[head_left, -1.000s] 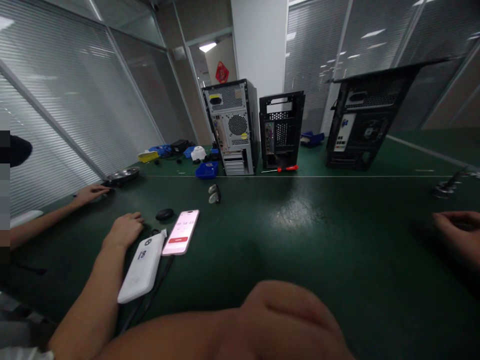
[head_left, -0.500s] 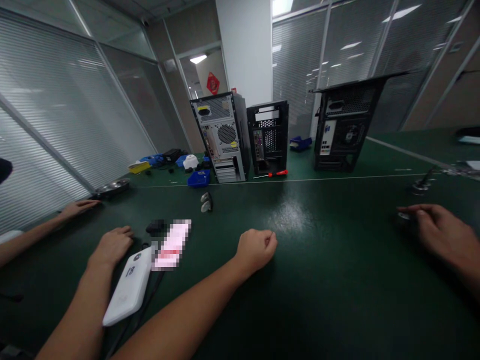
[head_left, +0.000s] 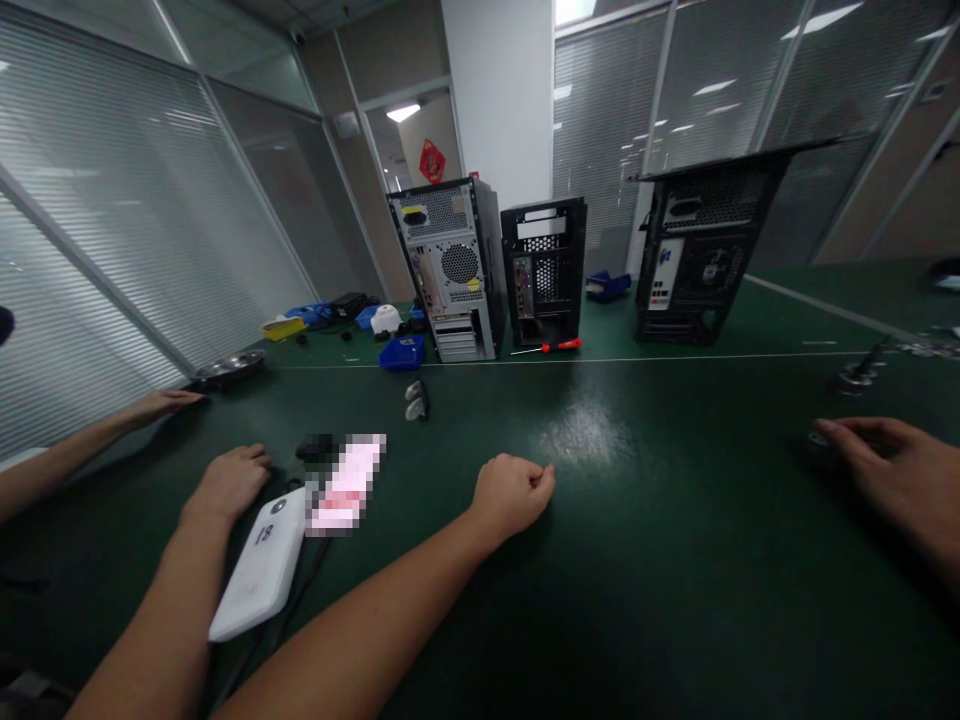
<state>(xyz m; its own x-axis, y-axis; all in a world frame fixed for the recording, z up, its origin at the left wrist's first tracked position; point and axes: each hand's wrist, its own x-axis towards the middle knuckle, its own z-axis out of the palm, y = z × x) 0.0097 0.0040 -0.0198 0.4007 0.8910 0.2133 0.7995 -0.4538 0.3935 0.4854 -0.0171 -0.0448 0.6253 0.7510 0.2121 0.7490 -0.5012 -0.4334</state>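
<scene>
My left hand [head_left: 514,495] rests on the dark green table [head_left: 637,580], its fingers curled into a loose fist; no object shows in it. Over at the right edge, my right hand [head_left: 896,475] has its thumb and forefinger brought together at a small round metallic piece [head_left: 819,438]. That piece is blurred and its kind is unclear. Just beyond the right hand stands a metal part with a round base and slanted stem [head_left: 856,375].
Another person's hands [head_left: 232,480] lie at the left beside a white power bank [head_left: 264,565]. Computer cases [head_left: 461,270] stand along the back, with a red-handled screwdriver [head_left: 562,346] in front. A blue tray [head_left: 403,352] and a metal dish [head_left: 231,368] are farther left.
The view has shifted slightly, moving most things a little rightward. My right hand remains at the small round piece, and my left hand stays curled on the table.
</scene>
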